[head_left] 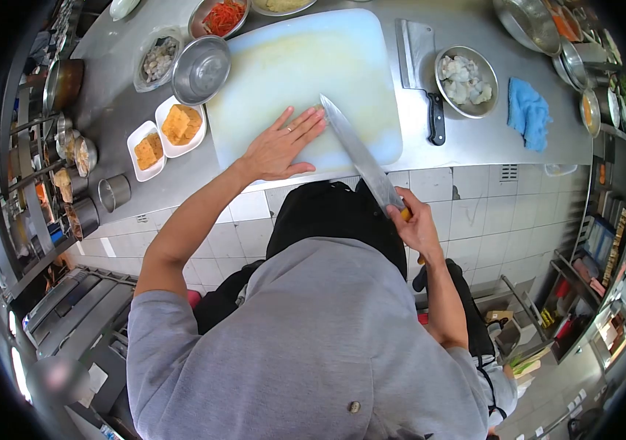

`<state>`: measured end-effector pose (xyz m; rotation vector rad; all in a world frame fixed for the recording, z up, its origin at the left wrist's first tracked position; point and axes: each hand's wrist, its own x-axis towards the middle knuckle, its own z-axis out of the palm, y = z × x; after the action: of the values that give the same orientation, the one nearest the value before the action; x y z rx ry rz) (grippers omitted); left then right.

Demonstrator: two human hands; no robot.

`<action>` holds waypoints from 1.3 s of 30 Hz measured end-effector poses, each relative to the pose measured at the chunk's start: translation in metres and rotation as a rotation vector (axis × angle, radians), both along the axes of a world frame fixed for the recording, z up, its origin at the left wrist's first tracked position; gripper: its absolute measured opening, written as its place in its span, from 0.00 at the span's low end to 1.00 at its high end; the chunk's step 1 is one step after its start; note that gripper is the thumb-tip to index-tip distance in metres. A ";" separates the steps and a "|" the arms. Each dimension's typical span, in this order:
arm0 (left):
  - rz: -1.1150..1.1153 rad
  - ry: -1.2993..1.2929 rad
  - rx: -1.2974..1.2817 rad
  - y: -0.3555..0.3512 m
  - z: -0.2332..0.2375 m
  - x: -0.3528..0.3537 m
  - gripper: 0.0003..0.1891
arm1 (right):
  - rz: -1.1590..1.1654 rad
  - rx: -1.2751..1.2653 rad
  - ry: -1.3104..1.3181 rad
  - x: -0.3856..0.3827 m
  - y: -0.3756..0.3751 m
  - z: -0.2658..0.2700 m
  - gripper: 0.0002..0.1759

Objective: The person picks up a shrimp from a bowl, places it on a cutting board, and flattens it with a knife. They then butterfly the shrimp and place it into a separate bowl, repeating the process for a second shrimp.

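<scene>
My left hand (284,145) lies with its fingers stretched out on the white cutting board (284,66). Something small and pale may be under its fingertips; I cannot make it out. My right hand (420,226) is closed around the yellow handle of a long kitchen knife (361,155). The blade slants up and left over the board's front edge, its tip just beside my left fingertips. To the right of the board a cleaver (417,55) with a black handle rests on the steel counter, next to a metal bowl (443,92) of pale, whitish pieces of food.
Left of the board are an empty metal bowl (201,70), a bowl of greyish pieces (159,60) and two white trays (144,170) of orange-yellow blocks. Red strips (223,17) fill a bowl behind. A blue cloth (528,114) lies right. A metal cup (114,192) stands near the left edge.
</scene>
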<state>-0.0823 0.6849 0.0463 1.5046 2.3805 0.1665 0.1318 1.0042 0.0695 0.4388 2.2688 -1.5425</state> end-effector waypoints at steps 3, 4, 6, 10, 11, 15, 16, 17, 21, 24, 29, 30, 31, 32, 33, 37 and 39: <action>-0.001 0.010 0.020 0.000 0.001 0.000 0.52 | 0.013 -0.006 0.038 -0.019 -0.005 0.001 0.20; 0.003 0.007 0.021 0.000 0.001 0.000 0.52 | 0.019 -0.007 0.055 -0.026 -0.007 0.001 0.20; 0.011 0.002 0.023 0.001 0.001 0.001 0.51 | 0.038 -0.010 0.023 -0.036 -0.006 -0.004 0.20; 0.019 -0.011 0.021 0.002 0.001 0.001 0.52 | 0.045 -0.059 0.038 -0.031 -0.001 -0.004 0.21; 0.016 -0.010 0.015 0.002 0.001 0.001 0.52 | 0.058 -0.052 0.012 -0.026 0.003 -0.005 0.20; 0.014 -0.014 0.011 0.001 -0.001 0.000 0.52 | 0.061 -0.068 0.024 -0.018 0.005 -0.013 0.19; 0.014 -0.012 0.010 0.002 -0.002 -0.001 0.52 | 0.044 -0.080 0.058 -0.019 0.003 -0.014 0.19; 0.016 -0.013 0.008 0.001 -0.002 0.000 0.53 | 0.041 -0.060 0.050 -0.021 0.002 -0.016 0.19; 0.025 0.031 0.000 0.004 0.001 0.002 0.51 | 0.021 -0.063 0.045 -0.021 -0.009 -0.012 0.19; 0.018 0.045 -0.022 0.004 0.000 0.003 0.51 | 0.007 -0.071 0.037 -0.011 -0.014 -0.008 0.19; 0.008 0.034 -0.017 0.003 -0.002 0.002 0.55 | -0.017 -0.051 -0.057 0.012 -0.024 -0.005 0.19; 0.009 0.035 -0.018 0.003 -0.002 0.003 0.55 | -0.030 -0.056 -0.046 0.017 -0.027 -0.008 0.19; 0.011 0.029 -0.025 0.003 -0.002 0.003 0.56 | -0.045 -0.059 -0.032 0.021 -0.030 -0.010 0.19; 0.012 0.027 -0.030 0.003 -0.002 0.003 0.56 | -0.054 -0.059 -0.019 0.025 -0.032 -0.011 0.19; 0.014 0.025 -0.034 0.004 -0.003 0.002 0.56 | -0.063 -0.058 -0.005 0.027 -0.036 -0.010 0.19; 0.022 0.026 -0.013 0.002 -0.006 0.003 0.57 | -0.088 -0.053 0.012 0.035 -0.046 -0.004 0.19; 0.020 0.029 -0.020 0.002 -0.008 0.003 0.57 | -0.099 -0.049 0.021 0.038 -0.051 0.002 0.18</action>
<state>-0.0789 0.6869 0.0385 1.4838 2.4131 0.1260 0.1695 0.9530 0.0710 0.5304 2.2505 -1.6541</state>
